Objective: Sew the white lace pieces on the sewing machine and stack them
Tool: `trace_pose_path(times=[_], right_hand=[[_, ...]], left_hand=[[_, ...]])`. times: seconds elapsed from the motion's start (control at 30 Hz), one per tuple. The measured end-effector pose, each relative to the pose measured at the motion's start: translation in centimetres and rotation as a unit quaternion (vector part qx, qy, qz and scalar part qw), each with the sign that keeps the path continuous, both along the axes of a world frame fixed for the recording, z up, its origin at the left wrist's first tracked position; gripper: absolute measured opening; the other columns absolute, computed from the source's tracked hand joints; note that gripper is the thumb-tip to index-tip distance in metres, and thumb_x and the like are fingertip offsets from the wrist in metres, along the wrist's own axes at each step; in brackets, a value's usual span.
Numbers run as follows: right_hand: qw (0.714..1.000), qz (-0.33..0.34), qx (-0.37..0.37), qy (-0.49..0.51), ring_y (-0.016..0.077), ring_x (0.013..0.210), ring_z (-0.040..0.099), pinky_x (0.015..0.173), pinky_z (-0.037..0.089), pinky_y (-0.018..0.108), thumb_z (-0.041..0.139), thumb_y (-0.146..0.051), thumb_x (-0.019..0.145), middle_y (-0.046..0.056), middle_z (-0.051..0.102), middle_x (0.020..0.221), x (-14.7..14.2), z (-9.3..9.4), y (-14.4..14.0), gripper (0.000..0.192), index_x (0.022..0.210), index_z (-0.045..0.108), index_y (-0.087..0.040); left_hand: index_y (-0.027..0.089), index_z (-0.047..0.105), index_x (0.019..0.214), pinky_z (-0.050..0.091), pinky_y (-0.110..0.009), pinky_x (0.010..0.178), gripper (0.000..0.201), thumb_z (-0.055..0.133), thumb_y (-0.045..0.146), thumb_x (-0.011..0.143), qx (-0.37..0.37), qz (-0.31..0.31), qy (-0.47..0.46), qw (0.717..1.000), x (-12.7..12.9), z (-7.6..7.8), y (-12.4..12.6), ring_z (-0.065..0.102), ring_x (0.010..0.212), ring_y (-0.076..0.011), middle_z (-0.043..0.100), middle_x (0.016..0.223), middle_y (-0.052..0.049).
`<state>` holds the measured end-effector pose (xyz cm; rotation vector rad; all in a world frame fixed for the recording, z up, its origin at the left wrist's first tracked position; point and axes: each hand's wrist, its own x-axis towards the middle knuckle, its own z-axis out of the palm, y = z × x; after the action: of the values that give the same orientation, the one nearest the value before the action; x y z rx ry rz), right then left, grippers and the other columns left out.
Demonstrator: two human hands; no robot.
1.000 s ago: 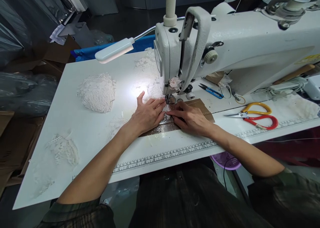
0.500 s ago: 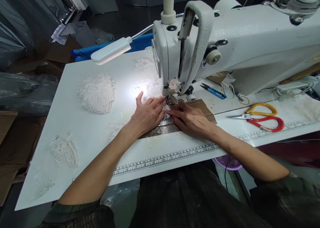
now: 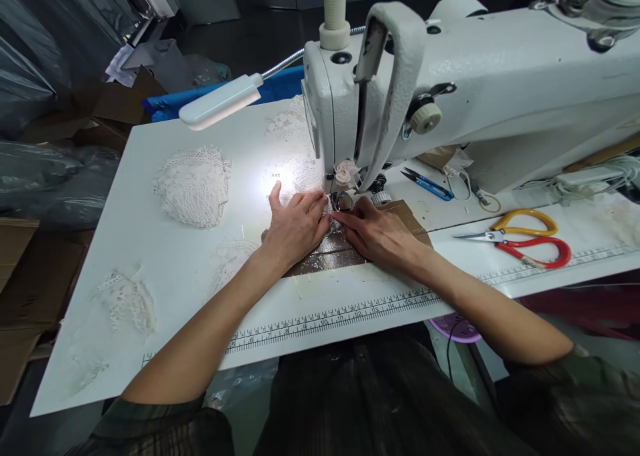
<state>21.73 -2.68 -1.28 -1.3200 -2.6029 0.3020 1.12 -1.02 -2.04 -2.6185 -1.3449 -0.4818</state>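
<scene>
Our sewing machine fills the right of the white table. Both hands have crept forward over the last second, feeding the white lace piece under the presser foot. Our left hand lies flat, fingers spread on the lace; our right hand presses its extended fingertips beside it, so the seam seems to be advancing.

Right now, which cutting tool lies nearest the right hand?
The small blue thread snips, lying by the sewing machine base, just beyond the right hand. The yellow-and-red-handled scissors lie farther off to the right.
</scene>
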Motion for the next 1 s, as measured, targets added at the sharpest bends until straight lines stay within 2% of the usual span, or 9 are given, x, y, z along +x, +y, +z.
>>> trace_pose_path(times=[0.13, 0.23, 0.3, 0.4, 0.5, 0.63, 0.8, 0.87, 1.0], right_hand=[[0.993, -0.012, 0.006, 0.114, 0.0179, 0.076, 0.056, 0.069, 0.050, 0.034, 0.041, -0.028, 0.099, 0.013, 0.057, 0.105, 0.8, -0.7, 0.2, 0.039, 0.126, 0.067, -0.020], [0.975, -0.058, -0.020, 0.211, 0.0152, 0.072, 0.056, 0.069, 0.049, 0.032, 0.046, -0.025, 0.096, 0.008, 0.060, 0.095, 1.8, -0.7, 0.3, 0.032, 0.117, 0.070, -0.019], [0.966, -0.090, -0.028, 0.242, 0.0159, 0.073, 0.056, 0.069, 0.049, 0.032, 0.050, -0.023, 0.093, 0.006, 0.061, 0.089, 2.2, -0.5, 0.3, 0.026, 0.107, 0.072, -0.020], [0.962, -0.105, -0.028, 0.251, 0.0168, 0.072, 0.056, 0.068, 0.047, 0.032, 0.054, -0.022, 0.090, 0.005, 0.060, 0.085, 2.5, -0.3, 0.3, 0.018, 0.096, 0.071, -0.020], [0.961, -0.108, -0.032, 0.252, 0.0148, 0.067, 0.052, 0.064, 0.043, 0.031, 0.055, -0.022, 0.089, 0.004, 0.057, 0.083, 2.3, -0.3, 0.3, 0.014, 0.092, 0.068, -0.019], [0.962, -0.116, -0.028, 0.245, 0.0133, 0.063, 0.048, 0.062, 0.041, 0.030, 0.054, -0.023, 0.088, 0.002, 0.054, 0.079, 2.1, -0.5, 0.4, 0.013, 0.078, 0.061, -0.019], [0.964, -0.117, -0.034, 0.235, 0.0138, 0.064, 0.050, 0.063, 0.041, 0.031, 0.052, -0.025, 0.087, 0.003, 0.055, 0.080, 2.1, -0.7, 0.7, 0.016, 0.075, 0.060, -0.019], [0.966, -0.118, -0.045, 0.225, 0.0149, 0.065, 0.051, 0.063, 0.040, 0.031, 0.051, -0.024, 0.087, 0.002, 0.055, 0.076, 2.2, -0.5, 0.8, 0.016, 0.078, 0.063, -0.018], [0.973, -0.088, -0.105, 0.187, 0.0165, 0.067, 0.055, 0.066, 0.042, 0.030, 0.050, -0.024, 0.088, 0.003, 0.061, 0.074, 2.3, 1.0, 1.2, 0.025, 0.098, 0.072, -0.015]], left_hand=[[0.019, 0.063, 0.120, 0.026, -0.070, 0.110, 0.029, 0.045, 0.032, 0.101, 0.011, 0.019, -0.015, 1.000, 0.4, -0.4, -0.1, 0.064, 0.099, -0.0264, 0.069, 0.108, -0.010], [0.017, 0.062, 0.117, 0.031, -0.066, 0.107, 0.027, 0.045, 0.031, 0.101, 0.021, 0.028, -0.036, 0.999, 0.3, -0.6, 0.0, 0.063, 0.097, -0.0259, 0.067, 0.110, -0.011], [0.017, 0.061, 0.115, 0.038, -0.061, 0.102, 0.025, 0.047, 0.030, 0.100, 0.042, 0.028, -0.057, 0.997, 0.0, -0.4, 0.2, 0.062, 0.098, -0.0259, 0.066, 0.114, -0.014], [0.016, 0.062, 0.107, 0.048, -0.046, 0.085, 0.018, 0.050, 0.026, 0.099, 0.075, -0.005, -0.081, 0.994, -0.8, 0.3, 0.6, 0.062, 0.094, -0.0243, 0.067, 0.110, -0.014], [0.016, 0.064, 0.098, 0.047, -0.035, 0.073, 0.014, 0.050, 0.018, 0.097, 0.072, -0.087, -0.086, 0.990, -1.3, 0.9, 1.0, 0.063, 0.086, -0.0199, 0.070, 0.098, -0.009], [0.016, 0.067, 0.095, 0.047, -0.035, 0.075, 0.015, 0.052, 0.016, 0.096, 0.033, -0.155, -0.089, 0.983, -1.2, 0.7, 0.9, 0.064, 0.084, -0.0175, 0.072, 0.097, -0.007], [0.016, 0.070, 0.099, 0.047, -0.036, 0.076, 0.017, 0.054, 0.022, 0.097, -0.012, -0.161, -0.079, 0.984, -1.3, 0.3, 0.7, 0.066, 0.090, -0.0196, 0.073, 0.107, -0.008], [0.016, 0.070, 0.099, 0.047, -0.036, 0.075, 0.019, 0.053, 0.023, 0.098, -0.018, -0.162, -0.065, 0.984, -1.4, 0.3, 0.7, 0.067, 0.090, -0.0195, 0.073, 0.109, -0.008], [0.016, 0.071, 0.101, 0.047, -0.035, 0.075, 0.023, 0.049, 0.024, 0.099, -0.024, -0.157, -0.031, 0.987, -1.5, 0.5, 0.6, 0.067, 0.091, -0.0191, 0.073, 0.111, -0.008]])
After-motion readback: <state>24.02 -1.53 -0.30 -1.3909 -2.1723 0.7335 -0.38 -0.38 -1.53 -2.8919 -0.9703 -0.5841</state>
